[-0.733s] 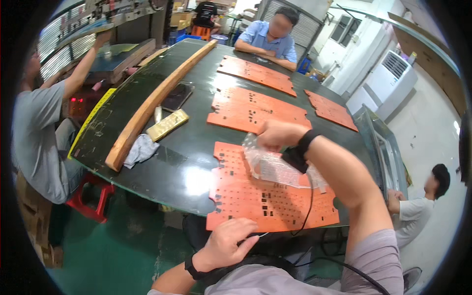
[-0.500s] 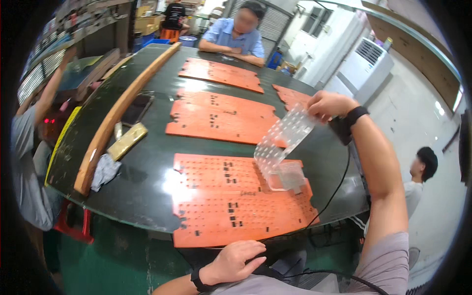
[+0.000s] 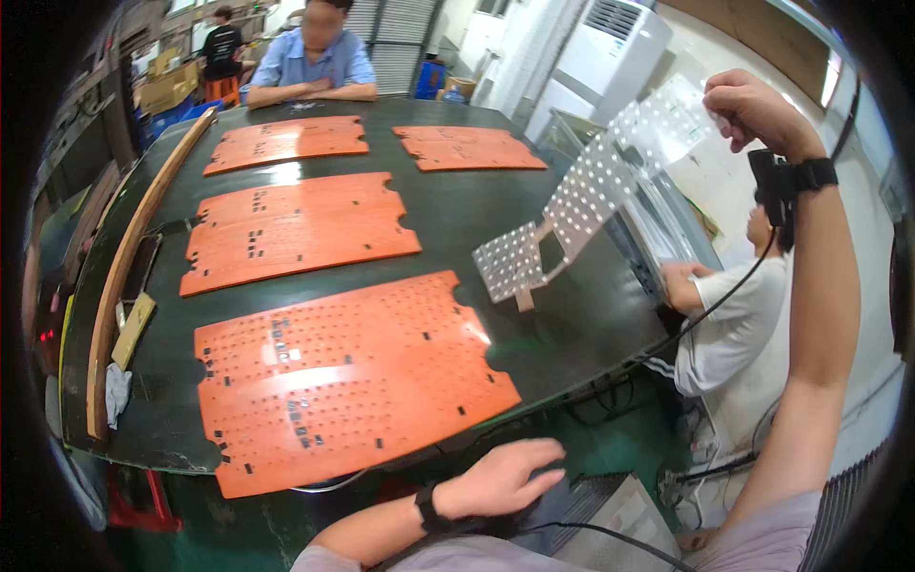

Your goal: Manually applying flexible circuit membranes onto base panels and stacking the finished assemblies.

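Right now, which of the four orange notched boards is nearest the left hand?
The frontmost orange board, along the near edge of the table; the middle board, far-left board and far-right board all lie farther off.

Right of the big orange board, the tabletop has room, but a spotty sheet dangles there; left, a wooden beam blocks.

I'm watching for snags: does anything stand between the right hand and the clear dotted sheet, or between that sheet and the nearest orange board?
Nothing visible does. The right hand pinches the clear dotted sheet directly at its upper end. Between the sheet's lower end and the nearest orange board, just dark tabletop shows.
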